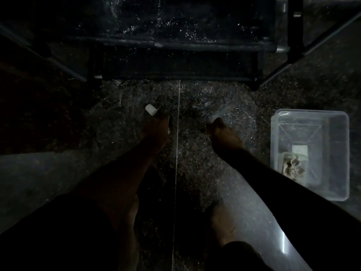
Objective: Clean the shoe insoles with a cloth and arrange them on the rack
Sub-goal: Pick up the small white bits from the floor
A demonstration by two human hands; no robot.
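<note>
Head view: very dark, we crouch over a speckled floor (195, 163).
Left hand (156, 130): fingers together; grip unclear, white cap-like object (150, 109) at its tips.
Right hand (222, 132): curled shut, contents unclear.
Rack (175, 61): ahead of both hands; we see no insoles.
Cloth (294, 168): right of right hand, in clear tub (340, 153).
Progress: seemingly early.

Glossy speckled stone floor (195, 163), clear plastic tub (340, 153)

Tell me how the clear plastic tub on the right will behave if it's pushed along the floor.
The clear plastic tub looks thin-walled and nearly empty, so probably light. On the polished floor it should slide easily. It is low and wide, so it is unlikely to tip; the crumpled cloth inside may shift.
</note>
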